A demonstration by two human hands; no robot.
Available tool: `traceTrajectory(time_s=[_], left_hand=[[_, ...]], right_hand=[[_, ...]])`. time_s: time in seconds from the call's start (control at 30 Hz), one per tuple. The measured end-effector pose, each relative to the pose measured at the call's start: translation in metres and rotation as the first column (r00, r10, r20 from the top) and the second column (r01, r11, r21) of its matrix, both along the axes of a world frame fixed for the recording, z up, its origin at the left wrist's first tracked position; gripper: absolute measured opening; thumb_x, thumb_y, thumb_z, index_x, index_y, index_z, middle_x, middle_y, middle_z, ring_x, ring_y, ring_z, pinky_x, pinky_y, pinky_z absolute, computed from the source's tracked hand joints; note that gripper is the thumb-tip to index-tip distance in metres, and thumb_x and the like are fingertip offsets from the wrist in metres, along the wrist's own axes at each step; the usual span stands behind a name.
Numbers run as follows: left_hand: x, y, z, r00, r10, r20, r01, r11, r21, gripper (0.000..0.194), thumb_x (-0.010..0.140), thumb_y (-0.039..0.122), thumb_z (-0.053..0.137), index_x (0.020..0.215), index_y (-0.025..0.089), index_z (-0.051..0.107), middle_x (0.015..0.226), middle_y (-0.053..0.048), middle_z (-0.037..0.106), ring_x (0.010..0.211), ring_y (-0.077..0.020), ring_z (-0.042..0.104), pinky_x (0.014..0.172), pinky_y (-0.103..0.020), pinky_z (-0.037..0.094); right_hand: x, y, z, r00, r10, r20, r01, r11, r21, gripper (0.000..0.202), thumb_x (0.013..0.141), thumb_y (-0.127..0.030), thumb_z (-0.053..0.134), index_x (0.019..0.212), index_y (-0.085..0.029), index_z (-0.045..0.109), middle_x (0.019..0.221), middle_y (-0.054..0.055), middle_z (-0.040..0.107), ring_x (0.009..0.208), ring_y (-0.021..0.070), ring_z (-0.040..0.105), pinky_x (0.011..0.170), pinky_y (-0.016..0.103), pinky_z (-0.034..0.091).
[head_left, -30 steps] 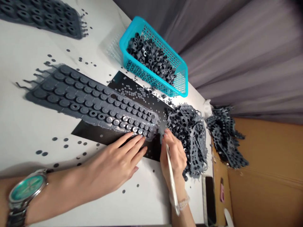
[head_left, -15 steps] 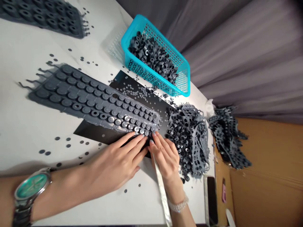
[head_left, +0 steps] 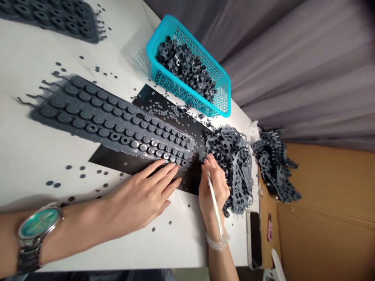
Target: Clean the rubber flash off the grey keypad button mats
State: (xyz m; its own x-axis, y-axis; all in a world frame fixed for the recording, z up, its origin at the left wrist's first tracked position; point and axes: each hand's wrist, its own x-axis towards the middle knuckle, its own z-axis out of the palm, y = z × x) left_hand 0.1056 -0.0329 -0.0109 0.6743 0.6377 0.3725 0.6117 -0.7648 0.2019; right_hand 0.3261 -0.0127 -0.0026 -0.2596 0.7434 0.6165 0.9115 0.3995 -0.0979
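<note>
A dark grey molded rubber sheet (head_left: pixel 96 117) with rows of round raised caps lies slantwise over a black mat (head_left: pixel 113 159). Several of its caps show open holes. My left hand (head_left: pixel 143 199), wearing a watch, lies with fingers stretched out, the fingertips on the sheet's near edge by its narrow end. My right hand (head_left: pixel 215 185) is closed around a slender silver-white tool (head_left: pixel 216 207); the tool's tip is hidden by the fingers. That hand is just right of the sheet, apart from it, beside a pile of grey rubber rings and perforated scrap (head_left: pixel 241 171).
A turquoise basket (head_left: pixel 189 91) holding many short black tubes stands behind the mat. Small grey discs are scattered over the white table (head_left: pixel 123 253). Another rubber sheet (head_left: pixel 49 17) lies top left. More scrap (head_left: pixel 274 164), a phone (head_left: pixel 254 238) and a cardboard box (head_left: pixel 325 195) are at the right.
My right hand has moved right, off the sheet's narrow end toward the pile, with the tool now tilted more steeply. My left hand stays on the sheet's edge. The whole view has shifted slightly.
</note>
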Motion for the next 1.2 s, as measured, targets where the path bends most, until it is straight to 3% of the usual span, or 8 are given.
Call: traceTrajectory(time_s=[0.27, 0.37, 0.63, 0.8, 0.9, 1.0, 1.1, 1.2], left_hand=[[-0.004, -0.008, 0.0, 0.997, -0.013, -0.079, 0.021, 0.994, 0.112, 0.048, 0.089, 0.029, 0.057, 0.13, 0.004, 0.057, 0.132, -0.021, 0.061, 0.126, -0.0349, 0.054, 0.114, -0.051, 0.03], [-0.004, -0.006, 0.002, 0.997, -0.015, -0.076, 0.024, 0.993, 0.116, 0.041, 0.089, 0.028, 0.056, 0.122, 0.004, 0.062, 0.126, -0.021, 0.065, 0.124, -0.035, 0.056, 0.113, -0.052, 0.032], [-0.003, -0.004, 0.005, 0.997, -0.017, -0.075, 0.023, 0.996, 0.088, 0.037, 0.09, 0.026, 0.054, 0.12, 0.006, 0.064, 0.122, -0.016, 0.068, 0.123, -0.0329, 0.056, 0.112, -0.052, 0.031], [-0.004, -0.005, 0.004, 0.996, -0.027, -0.08, 0.034, 0.996, 0.079, 0.039, 0.09, 0.028, 0.054, 0.121, 0.004, 0.064, 0.124, -0.019, 0.067, 0.123, -0.0338, 0.056, 0.113, -0.052, 0.03], [-0.004, -0.004, 0.003, 0.999, 0.008, -0.05, -0.004, 0.997, 0.081, 0.044, 0.09, 0.03, 0.056, 0.125, 0.004, 0.062, 0.129, -0.021, 0.064, 0.123, -0.0329, 0.056, 0.113, -0.05, 0.029], [-0.003, -0.002, 0.003, 1.0, 0.007, -0.023, -0.006, 0.998, 0.061, 0.046, 0.091, 0.036, 0.056, 0.128, 0.009, 0.061, 0.132, -0.021, 0.062, 0.124, -0.0323, 0.056, 0.112, -0.049, 0.03], [0.002, 0.005, 0.004, 1.0, -0.007, -0.019, 0.007, 1.0, -0.001, 0.045, 0.094, 0.04, 0.051, 0.13, 0.014, 0.061, 0.134, -0.018, 0.061, 0.125, -0.0298, 0.056, 0.112, -0.047, 0.032], [0.007, 0.01, 0.004, 1.0, -0.016, -0.025, 0.014, 0.998, -0.068, 0.048, 0.094, 0.043, 0.049, 0.132, 0.014, 0.059, 0.139, -0.017, 0.058, 0.128, -0.0292, 0.053, 0.112, -0.045, 0.032]], right_hand=[[-0.027, -0.013, 0.004, 0.958, 0.288, -0.001, -0.286, 0.95, -0.126, 0.023, 0.09, -0.008, 0.06, 0.109, -0.02, 0.059, 0.116, 0.013, 0.073, 0.124, 0.0255, 0.061, 0.095, 0.042, 0.05], [-0.027, -0.015, 0.003, 0.948, 0.319, 0.016, -0.309, 0.928, -0.207, 0.022, 0.093, -0.008, 0.056, 0.112, -0.019, 0.059, 0.119, 0.012, 0.072, 0.128, 0.0245, 0.057, 0.099, 0.043, 0.047], [-0.029, -0.011, 0.007, 0.937, 0.342, 0.078, -0.322, 0.927, -0.19, 0.02, 0.094, -0.008, 0.053, 0.111, -0.016, 0.06, 0.117, 0.014, 0.072, 0.128, 0.024, 0.058, 0.096, 0.039, 0.049], [-0.034, -0.009, 0.016, 0.896, 0.386, 0.219, -0.337, 0.913, -0.232, 0.025, 0.097, -0.008, 0.045, 0.117, -0.013, 0.058, 0.119, 0.017, 0.07, 0.131, 0.025, 0.055, 0.097, 0.04, 0.048], [-0.026, -0.001, 0.014, 0.936, 0.269, 0.227, -0.256, 0.963, -0.087, 0.023, 0.095, -0.006, 0.048, 0.114, -0.012, 0.06, 0.119, 0.019, 0.07, 0.124, 0.0244, 0.061, 0.092, 0.037, 0.05], [-0.012, 0.006, 0.009, 0.989, 0.042, 0.141, -0.051, 0.997, 0.059, 0.019, 0.092, -0.006, 0.054, 0.106, -0.016, 0.062, 0.112, 0.015, 0.073, 0.118, 0.0261, 0.064, 0.089, 0.038, 0.051], [-0.006, 0.006, 0.006, 0.995, -0.061, 0.074, 0.058, 0.997, 0.047, 0.015, 0.091, -0.008, 0.058, 0.101, -0.018, 0.062, 0.108, 0.013, 0.075, 0.122, 0.0294, 0.062, 0.091, 0.042, 0.051], [-0.015, 0.001, 0.007, 1.0, -0.008, 0.005, 0.008, 1.0, -0.012, 0.013, 0.092, -0.011, 0.058, 0.102, -0.018, 0.062, 0.116, 0.014, 0.072, 0.127, 0.0308, 0.058, 0.095, 0.046, 0.05]])
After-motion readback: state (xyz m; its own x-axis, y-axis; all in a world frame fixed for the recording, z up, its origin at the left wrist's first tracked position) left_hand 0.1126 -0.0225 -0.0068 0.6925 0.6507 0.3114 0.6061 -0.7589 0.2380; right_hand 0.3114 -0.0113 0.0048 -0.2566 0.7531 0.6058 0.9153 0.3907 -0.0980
